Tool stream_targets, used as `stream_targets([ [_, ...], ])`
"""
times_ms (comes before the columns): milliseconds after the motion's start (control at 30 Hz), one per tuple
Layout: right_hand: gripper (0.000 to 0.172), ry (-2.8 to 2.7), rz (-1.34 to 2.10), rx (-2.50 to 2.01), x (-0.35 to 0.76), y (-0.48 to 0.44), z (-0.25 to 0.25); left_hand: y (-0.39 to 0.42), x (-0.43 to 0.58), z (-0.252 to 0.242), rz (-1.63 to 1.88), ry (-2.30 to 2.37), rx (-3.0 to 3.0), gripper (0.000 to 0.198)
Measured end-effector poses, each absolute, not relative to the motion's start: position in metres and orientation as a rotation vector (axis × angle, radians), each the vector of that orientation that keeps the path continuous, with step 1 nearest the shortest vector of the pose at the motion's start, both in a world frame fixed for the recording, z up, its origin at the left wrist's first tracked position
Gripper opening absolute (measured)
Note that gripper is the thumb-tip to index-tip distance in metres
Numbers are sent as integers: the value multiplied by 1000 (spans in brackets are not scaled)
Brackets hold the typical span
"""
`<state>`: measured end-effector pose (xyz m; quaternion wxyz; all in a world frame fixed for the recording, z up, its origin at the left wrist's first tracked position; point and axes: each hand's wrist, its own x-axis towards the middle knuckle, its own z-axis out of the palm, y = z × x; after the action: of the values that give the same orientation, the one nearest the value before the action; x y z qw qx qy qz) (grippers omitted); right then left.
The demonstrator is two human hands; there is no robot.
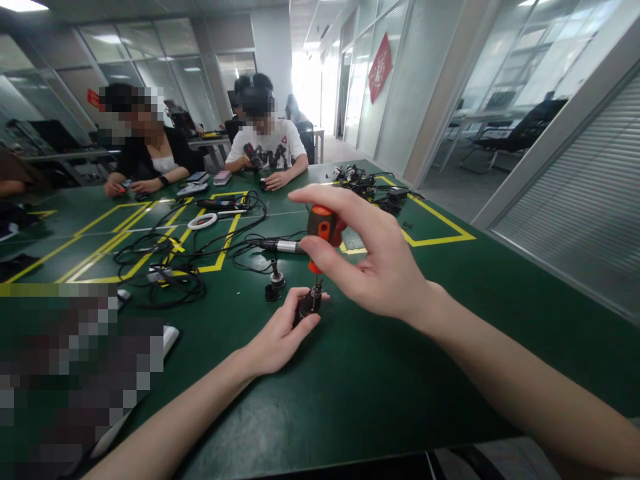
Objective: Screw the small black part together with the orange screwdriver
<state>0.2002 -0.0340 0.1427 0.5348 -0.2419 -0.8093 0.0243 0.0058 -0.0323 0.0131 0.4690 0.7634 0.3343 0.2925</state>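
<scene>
My right hand (pixel 373 257) is closed around an orange-handled screwdriver (pixel 323 230), held upright with its tip pointing down. The tip meets a small black part (pixel 307 305) that my left hand (pixel 277 337) pinches between thumb and fingers on the green table (pixel 380 373). Just left of it stand two more small dark parts (pixel 275 285), apart from both hands.
Tangled black cables (pixel 165 257) and a white ring (pixel 203 221) lie on the table's yellow markings. More cables (pixel 367 183) are piled at the far right. Two people sit across the table with small devices. A white object (pixel 169 337) lies near the left.
</scene>
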Motion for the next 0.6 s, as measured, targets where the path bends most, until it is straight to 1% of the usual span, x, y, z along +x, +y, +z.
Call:
stream_targets([
  [267,39,-1812,290,-533,198,-27,133,-32,5,11,749,802,1850,38],
  [333,37,-1778,320,-498,198,-26,130,-32,4,10,757,804,1827,39],
  [467,25,-1769,376,-459,198,-27,129,-30,2,6,766,812,1785,41],
  [533,24,-1781,385,-450,198,-27,129,-29,1,4,764,812,1785,41],
  [600,28,-1796,387,-447,199,-28,128,-29,0,4,764,812,1796,40],
])
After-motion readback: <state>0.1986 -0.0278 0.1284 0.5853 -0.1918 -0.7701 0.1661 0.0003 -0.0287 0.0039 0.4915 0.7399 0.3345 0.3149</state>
